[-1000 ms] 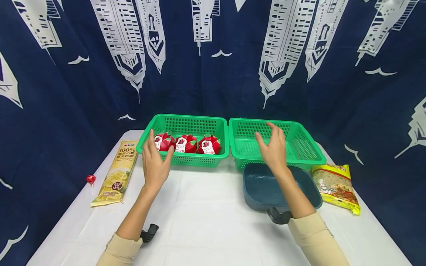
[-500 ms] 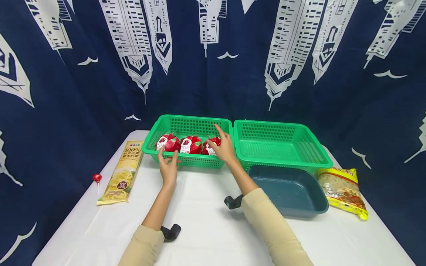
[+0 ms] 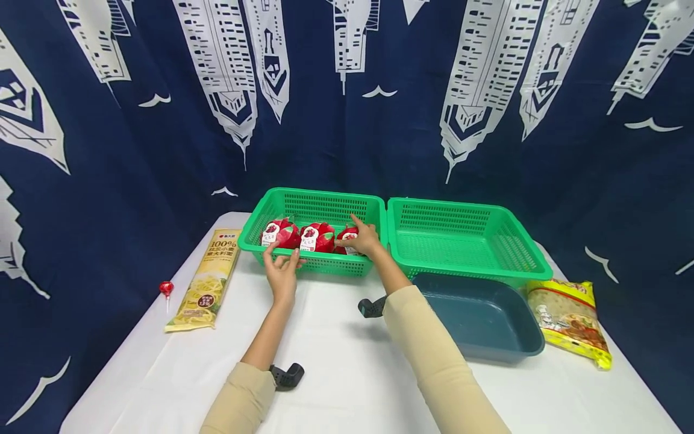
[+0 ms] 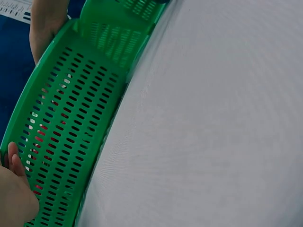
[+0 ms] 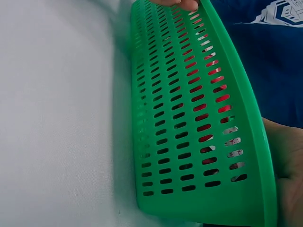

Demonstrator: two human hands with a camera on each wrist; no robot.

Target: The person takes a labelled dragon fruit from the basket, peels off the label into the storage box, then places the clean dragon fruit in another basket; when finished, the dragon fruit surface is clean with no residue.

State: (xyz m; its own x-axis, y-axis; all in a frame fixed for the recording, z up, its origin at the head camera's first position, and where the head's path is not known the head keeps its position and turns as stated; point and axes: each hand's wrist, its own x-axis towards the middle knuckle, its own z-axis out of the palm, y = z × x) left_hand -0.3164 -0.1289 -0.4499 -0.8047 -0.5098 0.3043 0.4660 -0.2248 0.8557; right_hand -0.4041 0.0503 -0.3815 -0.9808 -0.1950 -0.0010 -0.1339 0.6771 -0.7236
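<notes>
Three red dragon fruits with green tips and white labels lie in a row in the left green basket (image 3: pixel 338 263): the left fruit (image 3: pixel 286 232), the middle fruit (image 3: pixel 323 237) and the right fruit (image 3: pixel 347 234). My right hand (image 3: pixel 367 241) reaches over the front rim and spans the right fruit, thumb at its left, forefinger stretched out behind; whether it grips is hidden. At the front rim, below the left and middle fruits, is my left hand (image 3: pixel 283 276), its fingers spread and touching the basket. In the left wrist view, fingertips (image 4: pixel 17 165) lie against the outside of the basket wall.
A second green basket (image 3: pixel 461 238) adjoins on the right, with a dark blue tub (image 3: pixel 485 316) in front of it. A yellow bag (image 3: pixel 569 319) lies at the far right. On the left are a pasta packet (image 3: pixel 208 280) and a red lollipop (image 3: pixel 166 289).
My right hand has swung left from above the right basket and lowered around the right fruit. The left hand has come down from above the left fruit to the basket's front rim.
</notes>
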